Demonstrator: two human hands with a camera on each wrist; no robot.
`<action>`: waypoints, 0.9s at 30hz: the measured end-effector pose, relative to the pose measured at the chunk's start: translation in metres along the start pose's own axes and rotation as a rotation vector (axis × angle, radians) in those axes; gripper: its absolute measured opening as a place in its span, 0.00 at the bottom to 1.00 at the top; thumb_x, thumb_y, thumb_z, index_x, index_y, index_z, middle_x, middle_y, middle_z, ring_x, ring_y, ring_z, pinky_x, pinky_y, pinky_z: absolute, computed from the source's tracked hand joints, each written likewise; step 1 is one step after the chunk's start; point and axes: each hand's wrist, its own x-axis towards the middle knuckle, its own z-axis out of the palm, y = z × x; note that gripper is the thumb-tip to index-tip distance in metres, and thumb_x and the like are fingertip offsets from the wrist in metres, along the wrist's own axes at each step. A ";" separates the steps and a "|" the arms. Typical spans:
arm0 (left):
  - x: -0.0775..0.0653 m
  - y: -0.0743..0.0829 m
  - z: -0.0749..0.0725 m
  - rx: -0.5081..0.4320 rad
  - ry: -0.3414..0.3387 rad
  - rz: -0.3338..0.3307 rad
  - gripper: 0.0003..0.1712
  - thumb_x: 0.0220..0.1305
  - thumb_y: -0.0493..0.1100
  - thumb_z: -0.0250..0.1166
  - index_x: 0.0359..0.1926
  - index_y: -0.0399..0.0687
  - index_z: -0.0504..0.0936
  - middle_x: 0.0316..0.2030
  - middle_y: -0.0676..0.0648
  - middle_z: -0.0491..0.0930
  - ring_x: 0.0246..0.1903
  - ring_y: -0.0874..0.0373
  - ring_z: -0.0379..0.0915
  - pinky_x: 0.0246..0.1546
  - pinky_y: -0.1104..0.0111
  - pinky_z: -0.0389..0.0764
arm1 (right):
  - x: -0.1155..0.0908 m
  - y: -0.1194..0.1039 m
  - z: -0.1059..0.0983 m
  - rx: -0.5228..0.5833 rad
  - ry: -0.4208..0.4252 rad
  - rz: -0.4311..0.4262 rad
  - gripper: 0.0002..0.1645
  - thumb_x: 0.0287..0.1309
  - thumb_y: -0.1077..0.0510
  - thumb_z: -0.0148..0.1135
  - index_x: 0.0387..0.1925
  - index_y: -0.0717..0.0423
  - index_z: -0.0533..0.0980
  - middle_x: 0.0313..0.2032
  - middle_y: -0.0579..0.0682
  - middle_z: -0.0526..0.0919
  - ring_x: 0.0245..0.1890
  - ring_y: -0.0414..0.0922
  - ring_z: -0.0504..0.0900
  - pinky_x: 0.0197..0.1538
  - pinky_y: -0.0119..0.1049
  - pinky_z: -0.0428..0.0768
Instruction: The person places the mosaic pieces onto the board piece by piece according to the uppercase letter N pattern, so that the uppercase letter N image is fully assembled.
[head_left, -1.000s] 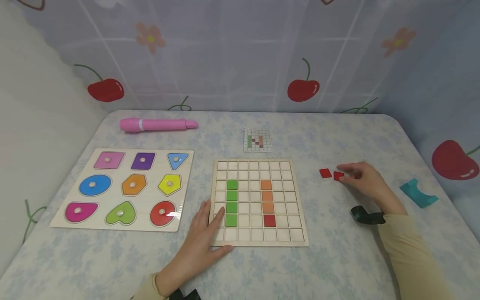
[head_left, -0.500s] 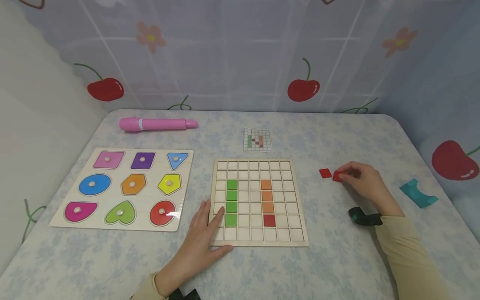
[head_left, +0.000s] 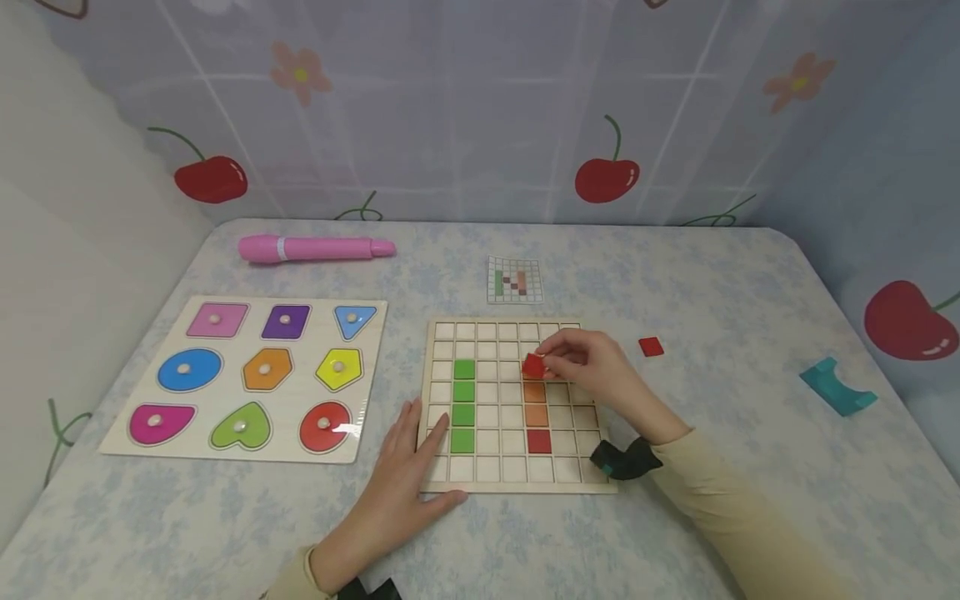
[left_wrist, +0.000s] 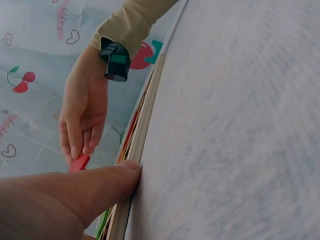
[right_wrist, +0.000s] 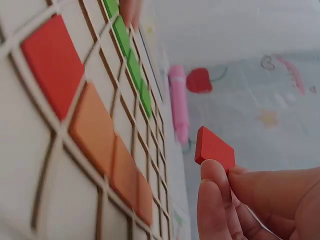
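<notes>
A red square tile (head_left: 533, 365) is pinched between the thumb and fingers of my right hand (head_left: 592, 367), held over the upper right of a wooden grid board (head_left: 498, 487). The right wrist view shows this red tile (right_wrist: 215, 147) raised above the board. In the grid sit a column of green tiles (head_left: 464, 392), a column of orange tiles (head_left: 535, 414) and a red tile (head_left: 538, 441) at that column's lower end. My left hand (head_left: 405, 475) rests with straight fingers on the board's lower left corner. Its thumb lies along the front edge in the left wrist view.
Another red tile (head_left: 651, 346) lies right of the board. Behind the board is a small pattern card (head_left: 515, 280). At left lies a shape puzzle (head_left: 247, 333) with knobbed pieces, and beyond it a pink pen-like stick (head_left: 322, 249). A teal curved piece (head_left: 837, 387) lies far right.
My right hand picked up one of the two loose red tiles and carried it left to above the board. My left hand has stayed in place.
</notes>
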 end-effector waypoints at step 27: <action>-0.002 0.000 -0.001 -0.004 0.003 0.010 0.49 0.42 0.54 0.71 0.65 0.47 0.59 0.68 0.41 0.37 0.66 0.48 0.28 0.58 0.46 0.48 | 0.009 0.003 -0.014 -0.308 0.016 -0.090 0.13 0.55 0.56 0.58 0.42 0.54 0.79 0.39 0.49 0.81 0.32 0.42 0.79 0.33 0.35 0.75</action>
